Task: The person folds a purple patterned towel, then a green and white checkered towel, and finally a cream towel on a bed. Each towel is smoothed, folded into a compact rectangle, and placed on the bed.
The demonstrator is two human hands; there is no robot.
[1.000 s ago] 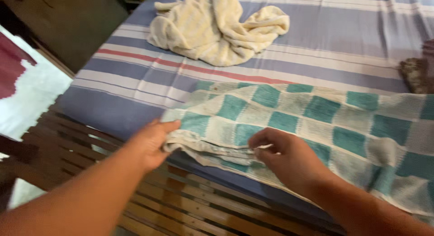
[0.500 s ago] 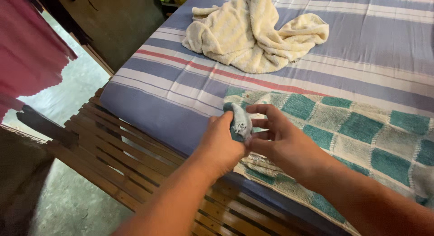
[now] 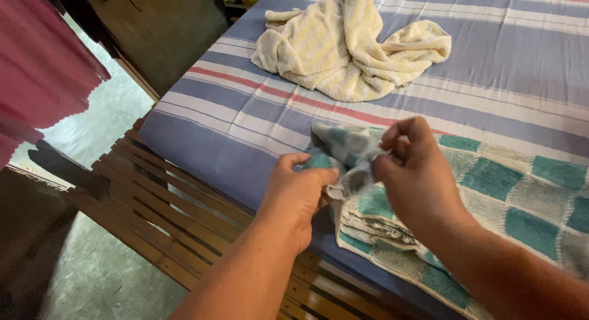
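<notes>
Teal-and-cream checked towel (image 3: 491,191), lower right — my left hand (image 3: 299,188) and right hand (image 3: 417,173) pinch its corner; loose grip could undo folds.

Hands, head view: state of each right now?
Left hand: closed on the checked towel, at its corner.
Right hand: fingers pinched on the same towel's lifted corner.

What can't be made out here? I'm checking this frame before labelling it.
Head view only:
- Checked towel: its right and lower parts run off the frame edge.
- Its gathered corner: partly covered by the left hand and right hand, and blurred.
- Cream towel: its top is cut off by the upper edge.
- Pink cloth: cut off at left.
</notes>
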